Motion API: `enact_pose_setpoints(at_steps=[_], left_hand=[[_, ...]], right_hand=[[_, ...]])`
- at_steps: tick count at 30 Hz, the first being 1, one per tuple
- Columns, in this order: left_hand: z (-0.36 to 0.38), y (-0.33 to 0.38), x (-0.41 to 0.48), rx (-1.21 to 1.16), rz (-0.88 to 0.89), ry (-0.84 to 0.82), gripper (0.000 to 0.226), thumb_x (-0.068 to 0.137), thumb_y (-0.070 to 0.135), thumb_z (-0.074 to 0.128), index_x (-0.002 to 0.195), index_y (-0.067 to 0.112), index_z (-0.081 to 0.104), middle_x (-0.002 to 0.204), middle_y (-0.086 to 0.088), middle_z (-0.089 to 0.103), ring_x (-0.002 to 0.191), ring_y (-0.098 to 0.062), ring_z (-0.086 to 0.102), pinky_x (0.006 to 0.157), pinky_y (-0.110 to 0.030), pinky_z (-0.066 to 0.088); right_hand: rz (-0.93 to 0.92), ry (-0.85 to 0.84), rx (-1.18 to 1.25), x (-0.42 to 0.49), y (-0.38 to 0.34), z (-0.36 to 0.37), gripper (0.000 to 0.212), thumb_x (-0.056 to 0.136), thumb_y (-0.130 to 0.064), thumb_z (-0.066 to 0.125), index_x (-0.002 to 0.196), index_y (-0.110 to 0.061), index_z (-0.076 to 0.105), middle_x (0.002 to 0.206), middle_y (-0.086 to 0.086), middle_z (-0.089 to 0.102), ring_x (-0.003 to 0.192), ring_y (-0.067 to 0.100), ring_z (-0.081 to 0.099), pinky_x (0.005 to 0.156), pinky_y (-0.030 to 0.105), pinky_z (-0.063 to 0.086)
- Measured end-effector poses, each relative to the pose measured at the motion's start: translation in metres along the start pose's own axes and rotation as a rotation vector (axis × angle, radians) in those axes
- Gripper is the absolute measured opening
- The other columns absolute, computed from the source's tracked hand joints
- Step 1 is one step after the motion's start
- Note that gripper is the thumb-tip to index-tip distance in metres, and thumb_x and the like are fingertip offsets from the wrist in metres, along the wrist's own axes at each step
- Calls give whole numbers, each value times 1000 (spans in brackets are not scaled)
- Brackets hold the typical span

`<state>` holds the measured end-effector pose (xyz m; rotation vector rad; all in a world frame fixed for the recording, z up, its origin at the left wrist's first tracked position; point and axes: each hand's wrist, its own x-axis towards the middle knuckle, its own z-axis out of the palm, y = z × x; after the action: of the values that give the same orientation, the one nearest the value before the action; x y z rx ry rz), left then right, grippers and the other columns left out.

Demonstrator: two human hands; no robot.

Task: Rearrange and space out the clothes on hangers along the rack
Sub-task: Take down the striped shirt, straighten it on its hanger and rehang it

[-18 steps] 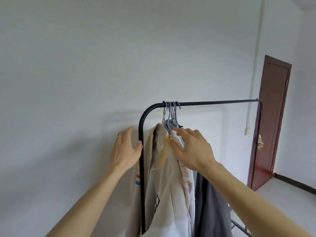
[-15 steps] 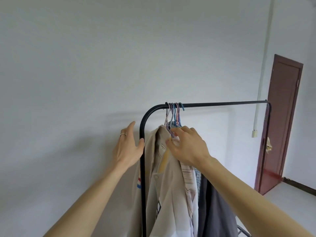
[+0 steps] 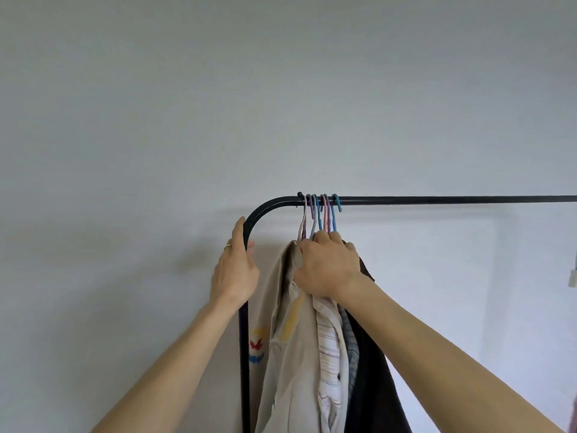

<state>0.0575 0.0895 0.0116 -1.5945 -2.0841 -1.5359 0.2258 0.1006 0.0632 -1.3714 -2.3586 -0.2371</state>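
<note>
A black metal rack (image 3: pixel 437 200) has a horizontal bar that bends down into a post at the left. Several purple, pink and blue hangers (image 3: pixel 321 214) hook close together at the bar's left end. From them hang a beige garment (image 3: pixel 290 354), a striped shirt (image 3: pixel 329 354) and a dark garment (image 3: pixel 374 385), all pressed together. My left hand (image 3: pixel 235 270) grips the rack's curved corner and post. My right hand (image 3: pixel 327 267) is closed around the hanger necks just under the hooks, among the collars.
A plain white wall fills the background. The bar to the right of the hangers is bare as far as the frame edge. A small white fitting (image 3: pixel 573 281) hangs at the far right edge.
The view has swung left and closer, so the door is out of frame. My right hand has risen to the hanger necks. My left hand has slid up the post to the curve.
</note>
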Motion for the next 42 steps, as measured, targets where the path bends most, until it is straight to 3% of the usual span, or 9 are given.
enact_pose_setpoints(at_steps=[8, 14, 18, 21, 23, 25, 29, 37, 42], left_hand=[[14, 9, -2, 34, -62, 127, 59, 99, 15, 38, 149, 38, 16, 119, -4, 55, 102, -32, 59, 89, -52, 50], [15, 33, -10, 148, -100, 212, 71, 95, 29, 47, 156, 27, 9, 154, -6, 26, 133, -27, 39, 96, -44, 44], [12, 62, -28, 250, 115, 396, 43, 88, 34, 55, 128, 20, 48, 131, -1, 48, 118, -24, 47, 89, -41, 47], [20, 77, -40, 278, -17, 58, 30, 90, 54, 45, 98, 26, 51, 98, 10, 57, 92, -15, 56, 69, -34, 45], [25, 84, -41, 187, -108, -140, 37, 90, 58, 44, 78, 24, 48, 72, 11, 55, 68, -12, 55, 59, -31, 37], [29, 89, -42, 68, -164, -238, 43, 91, 54, 46, 65, 19, 46, 60, 5, 51, 60, -16, 53, 57, -32, 36], [30, 86, -41, -125, -259, -238, 32, 87, 46, 53, 90, 17, 66, 90, -4, 66, 89, -25, 65, 76, -39, 48], [5, 80, -43, 187, -169, -150, 31, 89, 43, 48, 84, 20, 69, 76, 2, 73, 79, -21, 69, 79, -38, 55], [11, 86, -65, 236, -152, -202, 27, 87, 51, 46, 102, 34, 62, 99, 10, 67, 93, -20, 62, 74, -32, 45]], right_hand=[[-86, 86, 111, 4, 29, 16, 31, 80, -23, 54, 109, -20, 63, 122, 6, 49, 116, 32, 42, 95, 42, 33], [-34, 186, 376, 2, 23, 33, 29, 87, -36, 43, 88, -22, 68, 105, 3, 59, 105, 29, 48, 91, 41, 37], [-155, 152, 760, -5, 52, 29, 32, 86, -18, 47, 94, -23, 77, 101, -13, 68, 103, 16, 57, 92, 30, 46], [-48, 273, 701, -13, 75, 33, 25, 85, -32, 61, 107, -34, 70, 116, -15, 54, 124, 15, 44, 103, 35, 36], [59, 238, 565, -18, 80, 37, 47, 80, -58, 60, 124, -42, 55, 139, -9, 39, 135, 20, 31, 107, 46, 31], [73, 131, 645, -22, 83, 35, 66, 77, -67, 58, 135, -40, 43, 145, -5, 32, 134, 24, 37, 105, 47, 37], [24, 1, 714, -30, 85, 32, 75, 76, -64, 61, 141, -38, 35, 144, -3, 37, 124, 23, 51, 97, 35, 41], [89, 2, 583, -38, 72, 28, 64, 79, -65, 53, 135, -43, 33, 135, 4, 45, 119, 31, 50, 95, 42, 42], [87, 0, 601, -42, 66, 30, 75, 76, -65, 56, 140, -37, 29, 143, 6, 38, 128, 33, 41, 100, 49, 41]])
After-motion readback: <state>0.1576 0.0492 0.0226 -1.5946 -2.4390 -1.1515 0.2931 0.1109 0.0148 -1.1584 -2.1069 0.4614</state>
